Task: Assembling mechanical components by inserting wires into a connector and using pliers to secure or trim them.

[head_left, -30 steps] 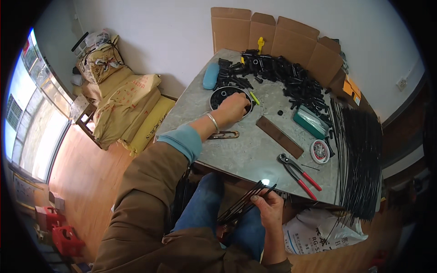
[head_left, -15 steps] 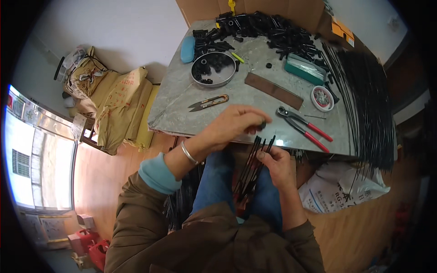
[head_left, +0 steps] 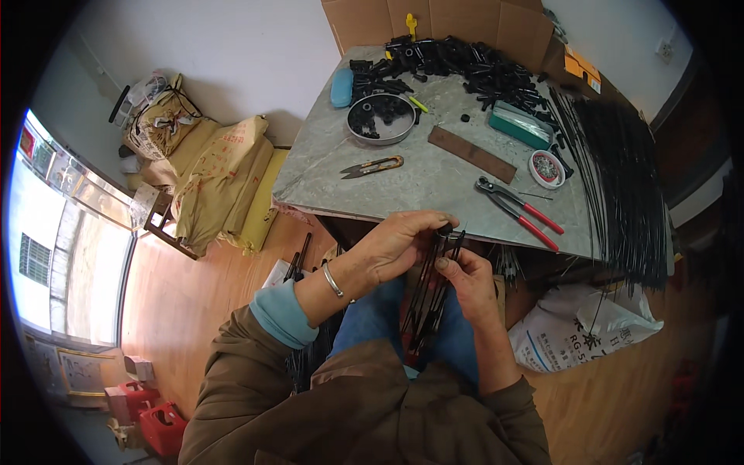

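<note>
Between my knees stands a bundle of thin black rods [head_left: 425, 306], their upper ends close to the table's front edge. My right hand [head_left: 471, 285] pinches the rods near the top with thumb and fingers. Over the rod tops, my left hand [head_left: 397, 244] has its thumb and fingers closed on a small black round part [head_left: 445, 230]. That part is at the rod ends; whether it is fitted on one I cannot tell. Red-handled pliers [head_left: 518, 213] lie on the table nearest to my right hand. Thread snips [head_left: 373, 167] rest farther left.
On the grey table [head_left: 325, 174] are a round metal tin [head_left: 381, 139] of black parts, a brown flat bar [head_left: 471, 153], a white tub [head_left: 547, 169], a green box [head_left: 521, 126] and a heap of black parts [head_left: 457, 66]. Long black rods [head_left: 628, 186] overhang the right edge. A white sack [head_left: 585, 325] sits below.
My left hand has come down to the rod tops with the small black part. My right hand keeps its hold on the rods. The view has shifted slightly.
</note>
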Motion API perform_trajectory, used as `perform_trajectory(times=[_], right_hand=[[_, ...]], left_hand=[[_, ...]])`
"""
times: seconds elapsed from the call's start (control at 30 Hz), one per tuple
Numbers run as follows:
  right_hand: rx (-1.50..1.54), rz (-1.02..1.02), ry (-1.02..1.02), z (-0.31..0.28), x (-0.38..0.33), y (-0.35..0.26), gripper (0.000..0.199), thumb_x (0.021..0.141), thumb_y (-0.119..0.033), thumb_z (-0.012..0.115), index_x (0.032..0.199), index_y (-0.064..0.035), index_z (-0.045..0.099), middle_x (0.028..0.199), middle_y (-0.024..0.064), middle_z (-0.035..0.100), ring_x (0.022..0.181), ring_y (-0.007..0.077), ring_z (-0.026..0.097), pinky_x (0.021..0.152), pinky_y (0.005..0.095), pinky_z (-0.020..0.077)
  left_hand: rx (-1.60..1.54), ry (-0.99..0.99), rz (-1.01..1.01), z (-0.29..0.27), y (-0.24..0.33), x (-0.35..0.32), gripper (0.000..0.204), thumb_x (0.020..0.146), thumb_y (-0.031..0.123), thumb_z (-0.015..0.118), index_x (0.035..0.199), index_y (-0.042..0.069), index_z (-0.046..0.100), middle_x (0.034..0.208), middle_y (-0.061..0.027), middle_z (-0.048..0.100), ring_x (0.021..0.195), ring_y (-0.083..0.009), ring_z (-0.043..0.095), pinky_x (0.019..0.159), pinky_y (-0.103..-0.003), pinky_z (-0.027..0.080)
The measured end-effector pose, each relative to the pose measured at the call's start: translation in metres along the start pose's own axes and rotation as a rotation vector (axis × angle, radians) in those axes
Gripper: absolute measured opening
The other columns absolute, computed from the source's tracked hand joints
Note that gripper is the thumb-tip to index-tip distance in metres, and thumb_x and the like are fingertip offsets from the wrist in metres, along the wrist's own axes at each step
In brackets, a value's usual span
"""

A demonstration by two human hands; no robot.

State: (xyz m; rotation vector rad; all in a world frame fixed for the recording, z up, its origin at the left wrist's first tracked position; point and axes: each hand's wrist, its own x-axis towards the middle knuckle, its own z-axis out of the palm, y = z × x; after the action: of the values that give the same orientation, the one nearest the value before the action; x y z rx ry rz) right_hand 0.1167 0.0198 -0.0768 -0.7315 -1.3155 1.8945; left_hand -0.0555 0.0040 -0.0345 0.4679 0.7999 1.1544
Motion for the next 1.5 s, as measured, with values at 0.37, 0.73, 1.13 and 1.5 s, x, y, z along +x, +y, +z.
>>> perform_trajectory(times=[0.37,0.73,1.13,1.5], right_hand=[[-0.026,-0.014,0.006,0.002,0.001,-0.002,0.017,0.090,-0.017,0.065,0.086,-0.0008,0.063,0.076,0.0030,0.064,0.066,0.0084,0.056,0.060,0.0225,0.0451],[-0.026,0.017,0.024,0.002,0.007,-0.002,0.018,0.090,-0.018,0.065,0.087,-0.0004,0.063,0.077,0.0035,0.064,0.065,0.0087,0.056,0.060,0.0229,0.0452],[-0.049,0.000,0.044,0.002,0.004,-0.004,0.018,0.091,-0.019,0.064,0.088,-0.0015,0.063,0.076,0.0020,0.064,0.065,0.0072,0.056,0.059,0.0216,0.0443],[-0.009,0.004,0.082,0.000,0.003,-0.004,0.016,0.092,-0.017,0.063,0.087,-0.0016,0.063,0.074,0.0008,0.063,0.065,0.0064,0.055,0.060,0.0209,0.0447]], left_hand=[[-0.043,-0.033,0.026,-0.001,-0.001,0.002,0.017,0.090,0.019,0.060,0.099,0.003,0.062,0.091,-0.0049,0.063,0.084,-0.0157,0.061,0.078,-0.032,0.049],[-0.058,0.020,0.037,-0.004,-0.001,0.010,0.013,0.090,0.019,0.062,0.093,0.007,0.060,0.085,-0.0022,0.060,0.080,-0.0136,0.059,0.073,-0.032,0.049],[0.253,0.041,0.128,0.009,0.012,0.003,0.021,0.086,0.022,0.071,0.095,0.005,0.063,0.086,0.0024,0.062,0.073,-0.0056,0.055,0.066,-0.021,0.046],[0.531,-0.019,0.296,0.015,0.005,-0.007,0.030,0.085,0.018,0.071,0.111,0.004,0.062,0.094,0.0006,0.063,0.079,-0.0053,0.056,0.069,-0.019,0.044]])
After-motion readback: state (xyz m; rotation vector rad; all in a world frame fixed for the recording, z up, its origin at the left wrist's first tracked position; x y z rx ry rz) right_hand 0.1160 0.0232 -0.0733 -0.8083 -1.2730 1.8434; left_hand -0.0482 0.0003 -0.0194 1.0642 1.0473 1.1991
